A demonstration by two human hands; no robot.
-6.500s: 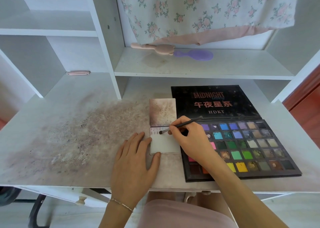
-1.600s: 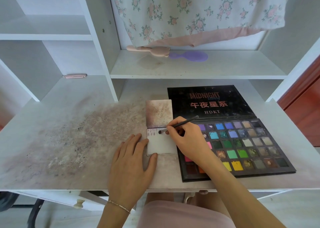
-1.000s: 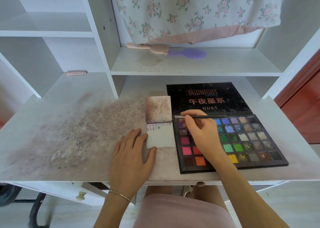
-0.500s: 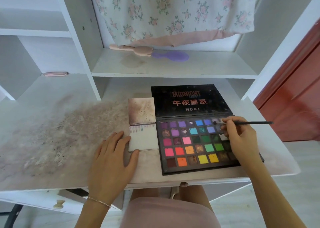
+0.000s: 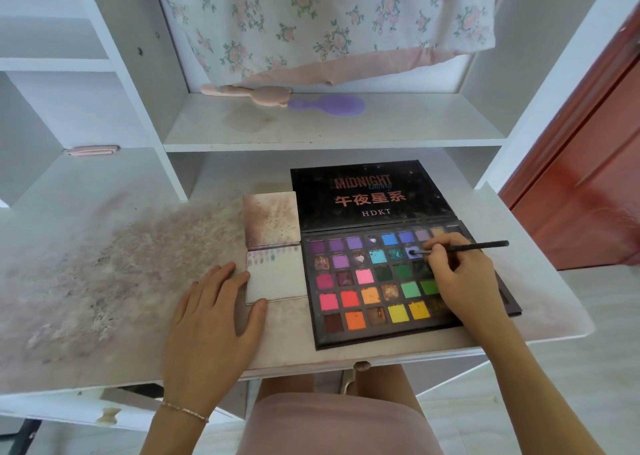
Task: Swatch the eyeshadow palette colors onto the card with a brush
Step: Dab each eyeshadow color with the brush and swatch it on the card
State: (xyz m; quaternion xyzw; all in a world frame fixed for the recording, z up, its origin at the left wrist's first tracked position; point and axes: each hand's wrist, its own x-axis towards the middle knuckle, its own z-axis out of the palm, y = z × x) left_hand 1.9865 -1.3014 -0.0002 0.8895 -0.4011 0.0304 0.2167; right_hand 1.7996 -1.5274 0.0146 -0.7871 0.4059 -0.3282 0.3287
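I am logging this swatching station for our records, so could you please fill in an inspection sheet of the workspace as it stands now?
Surface: white desk, heavily smeared with pinkish-brown powder on its left part.
Job's things: open eyeshadow palette flat on the desk; card beside its left edge, small swatches along its top; brush, tip in a blue-violet pan.
Clutter: stained pad behind the card; pink brush and purple brush on the shelf.
Hands: left hand lies flat, its thumb at the card's corner; right hand grips the brush.
Cables: nothing seen.
Surroundings: floral cloth hanging above; red door at right.
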